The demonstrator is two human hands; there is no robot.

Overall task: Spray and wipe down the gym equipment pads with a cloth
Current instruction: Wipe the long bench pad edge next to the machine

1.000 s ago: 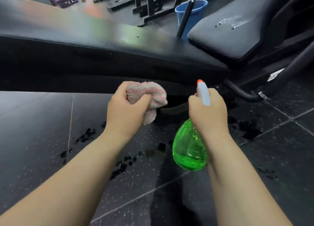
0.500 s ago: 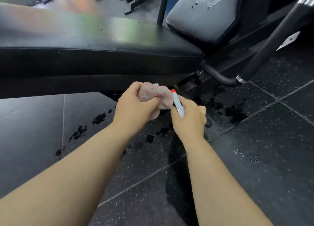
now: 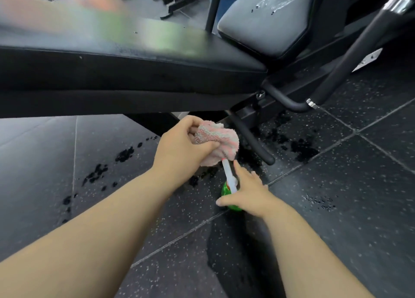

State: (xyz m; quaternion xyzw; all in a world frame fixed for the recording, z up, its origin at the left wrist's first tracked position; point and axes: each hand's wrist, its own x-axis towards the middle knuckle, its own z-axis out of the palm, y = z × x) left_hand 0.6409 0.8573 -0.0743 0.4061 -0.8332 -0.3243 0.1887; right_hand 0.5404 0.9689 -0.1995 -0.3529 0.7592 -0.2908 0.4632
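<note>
Left hand (image 3: 179, 147) clutches the bunched pink cloth (image 3: 216, 138) low over the floor (image 3: 336, 208). Right hand (image 3: 249, 193) lies on the green spray bottle (image 3: 225, 191); whether it grips or merely touches, I cannot tell. The black bench pad (image 3: 134, 60) sits just beyond.

My right hand (image 3: 249, 194) has carried the spray bottle (image 3: 228, 191) down from the bench pad (image 3: 134, 57). A second ago it hung in my closed grip just below the pad's edge; now it sits well below the pad, my fingers straightened and only resting on it. My left hand (image 3: 179, 149) has dropped too, its cloth (image 3: 217, 140) now meeting the nozzle tip.
</note>
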